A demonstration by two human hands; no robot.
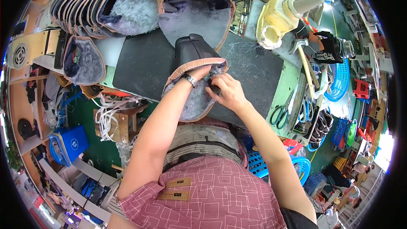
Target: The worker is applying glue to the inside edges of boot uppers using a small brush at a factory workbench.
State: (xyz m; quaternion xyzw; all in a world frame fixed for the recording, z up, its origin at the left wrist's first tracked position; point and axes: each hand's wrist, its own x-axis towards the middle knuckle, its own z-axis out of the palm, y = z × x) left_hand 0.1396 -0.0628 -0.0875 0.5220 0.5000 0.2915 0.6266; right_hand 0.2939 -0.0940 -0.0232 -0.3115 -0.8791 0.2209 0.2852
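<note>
The black fur-lined slipper (198,52) lies on the desk (275,108), its long axis running away from the person, toe outward. The left hand (201,72) reaches under the upper (its grip hidden, I cannot tell); the bent right hand (230,91) curls narrowly around something dark.

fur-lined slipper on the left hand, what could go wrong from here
The watch beside the left hand might snag the slipper at its stitched rim, which runs close by. Pushing forward could also nudge the stacked slippers, since they sit just beyond its toe.
</note>
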